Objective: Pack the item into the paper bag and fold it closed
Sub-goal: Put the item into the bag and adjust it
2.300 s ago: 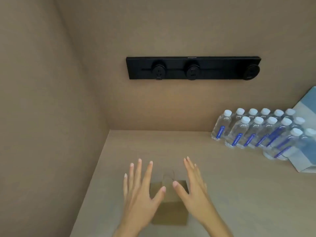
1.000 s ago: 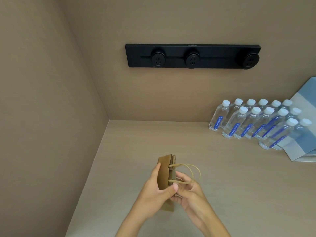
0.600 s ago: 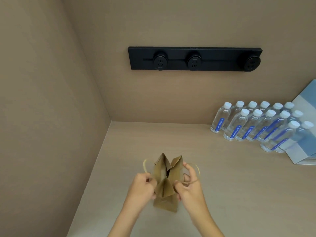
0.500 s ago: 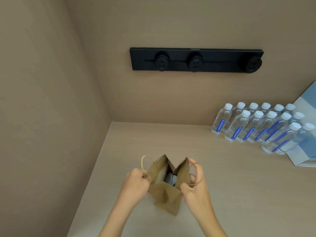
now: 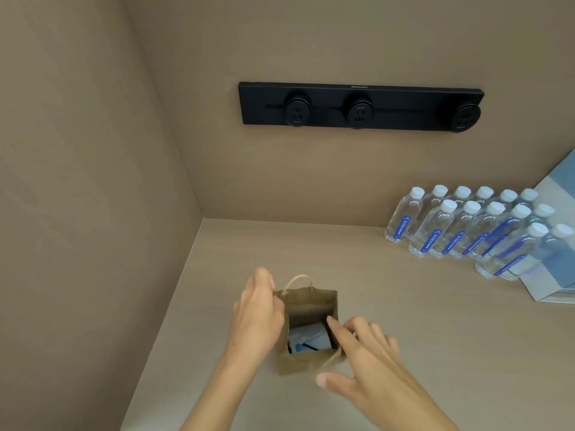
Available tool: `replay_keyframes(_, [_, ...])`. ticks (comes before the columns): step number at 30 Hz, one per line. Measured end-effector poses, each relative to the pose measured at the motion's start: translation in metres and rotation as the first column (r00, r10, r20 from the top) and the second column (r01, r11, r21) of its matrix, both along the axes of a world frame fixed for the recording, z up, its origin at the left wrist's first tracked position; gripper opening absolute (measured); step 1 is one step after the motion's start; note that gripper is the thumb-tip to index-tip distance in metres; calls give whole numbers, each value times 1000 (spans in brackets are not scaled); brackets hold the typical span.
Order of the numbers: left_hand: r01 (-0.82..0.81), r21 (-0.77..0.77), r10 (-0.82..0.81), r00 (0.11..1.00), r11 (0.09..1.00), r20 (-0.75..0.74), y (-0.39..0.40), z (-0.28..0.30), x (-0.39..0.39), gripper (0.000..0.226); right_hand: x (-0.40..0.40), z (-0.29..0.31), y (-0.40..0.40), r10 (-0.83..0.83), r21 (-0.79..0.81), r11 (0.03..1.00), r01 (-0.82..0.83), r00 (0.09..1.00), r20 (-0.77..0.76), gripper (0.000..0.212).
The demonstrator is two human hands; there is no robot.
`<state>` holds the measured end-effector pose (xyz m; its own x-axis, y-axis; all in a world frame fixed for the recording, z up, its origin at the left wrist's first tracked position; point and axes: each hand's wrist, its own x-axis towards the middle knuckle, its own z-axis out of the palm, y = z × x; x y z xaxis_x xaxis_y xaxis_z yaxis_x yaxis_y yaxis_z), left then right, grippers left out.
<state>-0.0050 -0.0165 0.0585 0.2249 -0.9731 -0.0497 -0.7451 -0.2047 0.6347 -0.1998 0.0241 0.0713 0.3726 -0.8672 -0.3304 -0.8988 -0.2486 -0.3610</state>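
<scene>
Our left hand (image 5: pixel 258 318) grips the left wall of the small brown paper bag (image 5: pixel 306 309), fingers curled over its upper edge. Our right hand (image 5: pixel 361 365) is loosely spread at the bag's near right corner: the index finger reaches over the rim into the mouth, and the thumb lies outside, low against the front panel. The bag stands upright and open on the beige countertop (image 5: pixel 389 306), its twisted paper handle (image 5: pixel 298 279) rising at the far rim. Inside, at the bottom, lies the item (image 5: pixel 309 340), a white and light blue packet; any print on it is too blurred for us to read.

Well to the right, clear water bottles (image 5: pixel 473 228) with white caps and blue labels stand in rows near the back wall, their label text too small to read. Just beside them sits a blue and white box (image 5: pixel 557 281). On the wall above is a black socket rail (image 5: pixel 361 105) with three round outlets; small lettering on its top edge may be a brand name, illegible here.
</scene>
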Motion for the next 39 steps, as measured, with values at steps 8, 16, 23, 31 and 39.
replay_keyframes(8, [161,117,-158,987,980,-37,24,-10,-1,26,3,11,-1,-250,-69,959,276,932,261,23])
replay_keyframes(16, [112,170,-122,991,979,53,34,-9,-3,27,-2,8,-8,-288,-229,935,269,956,-54,19])
replay_keyframes(23, [211,170,-205,977,963,-53,36,-17,2,72,-1,27,-30,433,-402,719,-567,818,-379,19])
replay_keyframes(31, [303,145,-289,951,942,-111,35,-17,-2,75,41,-10,-68,626,319,779,-540,641,-444,17])
replay_keyframes(39, [375,155,-359,926,914,-120,29,-19,3,75,68,-65,-76,769,642,631,-436,460,-443,17])
